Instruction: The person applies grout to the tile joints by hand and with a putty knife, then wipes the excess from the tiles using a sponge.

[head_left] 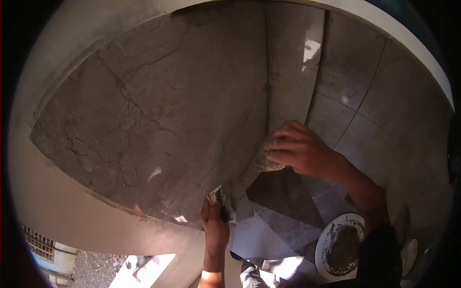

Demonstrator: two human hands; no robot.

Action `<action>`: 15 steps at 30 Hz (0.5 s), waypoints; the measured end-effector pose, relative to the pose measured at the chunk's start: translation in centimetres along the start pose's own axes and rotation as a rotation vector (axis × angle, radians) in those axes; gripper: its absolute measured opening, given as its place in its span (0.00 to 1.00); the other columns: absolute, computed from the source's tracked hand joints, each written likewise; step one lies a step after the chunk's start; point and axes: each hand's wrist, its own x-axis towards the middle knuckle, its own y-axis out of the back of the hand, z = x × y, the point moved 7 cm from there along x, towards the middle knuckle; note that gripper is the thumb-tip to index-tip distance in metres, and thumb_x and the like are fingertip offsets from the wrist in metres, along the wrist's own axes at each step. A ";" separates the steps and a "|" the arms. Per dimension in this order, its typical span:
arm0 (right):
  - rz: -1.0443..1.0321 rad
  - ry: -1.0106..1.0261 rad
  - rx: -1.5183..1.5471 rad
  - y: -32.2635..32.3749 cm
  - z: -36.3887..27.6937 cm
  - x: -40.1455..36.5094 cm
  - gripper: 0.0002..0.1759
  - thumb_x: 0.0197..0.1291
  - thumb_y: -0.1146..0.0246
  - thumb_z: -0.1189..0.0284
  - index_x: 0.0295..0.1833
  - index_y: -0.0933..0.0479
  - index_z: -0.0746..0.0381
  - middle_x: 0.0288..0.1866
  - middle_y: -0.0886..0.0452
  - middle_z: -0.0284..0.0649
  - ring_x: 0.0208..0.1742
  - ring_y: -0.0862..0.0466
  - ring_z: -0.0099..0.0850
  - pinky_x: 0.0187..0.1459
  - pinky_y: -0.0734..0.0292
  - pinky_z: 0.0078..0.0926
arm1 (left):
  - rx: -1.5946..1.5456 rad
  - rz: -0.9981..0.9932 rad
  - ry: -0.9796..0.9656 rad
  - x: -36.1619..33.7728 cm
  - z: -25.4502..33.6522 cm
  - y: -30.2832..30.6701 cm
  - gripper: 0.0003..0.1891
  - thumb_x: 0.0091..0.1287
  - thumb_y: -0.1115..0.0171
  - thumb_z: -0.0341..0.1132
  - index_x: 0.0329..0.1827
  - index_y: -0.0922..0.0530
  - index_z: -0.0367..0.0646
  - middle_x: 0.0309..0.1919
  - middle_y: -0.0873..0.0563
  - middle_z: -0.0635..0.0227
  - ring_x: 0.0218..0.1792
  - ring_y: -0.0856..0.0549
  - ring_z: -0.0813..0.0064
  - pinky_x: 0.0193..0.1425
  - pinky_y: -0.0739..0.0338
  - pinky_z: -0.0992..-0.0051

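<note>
My left hand (214,228) is closed on a small pale flat piece (216,196) smeared with grey paste; its exact kind does not show clearly. Higher and to the right, my right hand (300,149) has its fingers bent together at the lower end of a pale strip (293,72) along the inner corner. What those fingers hold, if anything, is hidden. Close below the right hand lies a dark, angular flat panel (285,194).
A white round tub (321,249) with grey paste (343,247) stands by my right forearm. Large grey tiles (350,67) lie at the right, and a cracked grey surface (144,96) spreads at the left. A curved pale ledge (81,201) borders the space.
</note>
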 end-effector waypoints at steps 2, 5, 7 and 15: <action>0.481 -0.265 -0.099 3.0 6.8 -0.1 0.14 0.44 0.37 0.81 0.41 0.21 0.62 0.41 0.21 0.38 0.46 0.23 0.34 0.49 0.28 0.33 | 0.010 -0.022 0.000 -0.7 0.6 -0.6 0.19 0.64 0.61 0.26 0.59 0.34 0.32 0.51 0.23 0.58 0.52 0.22 0.68 0.56 0.28 0.70; 0.944 -0.309 -0.179 5.6 14.0 1.7 0.17 0.43 0.40 0.85 0.42 0.22 0.64 0.41 0.21 0.40 0.44 0.23 0.38 0.42 0.26 0.32 | 0.018 0.004 0.110 -0.9 -0.1 0.1 0.20 0.64 0.60 0.27 0.59 0.34 0.32 0.51 0.24 0.59 0.51 0.22 0.69 0.56 0.28 0.70; 1.117 -0.275 -0.310 5.9 17.4 2.9 0.17 0.43 0.40 0.85 0.42 0.21 0.64 0.42 0.21 0.40 0.43 0.22 0.38 0.40 0.25 0.31 | 0.034 0.016 0.119 -0.8 -0.1 0.1 0.20 0.64 0.60 0.28 0.59 0.35 0.32 0.50 0.24 0.59 0.50 0.23 0.69 0.55 0.28 0.70; 1.255 -0.404 -0.501 5.5 17.1 9.6 0.23 0.37 0.40 0.86 0.45 0.20 0.62 0.49 0.23 0.40 0.42 0.21 0.38 0.40 0.23 0.29 | 0.011 0.097 0.153 -3.6 -0.2 3.7 0.23 0.63 0.60 0.29 0.63 0.39 0.31 0.54 0.26 0.55 0.56 0.25 0.64 0.59 0.31 0.66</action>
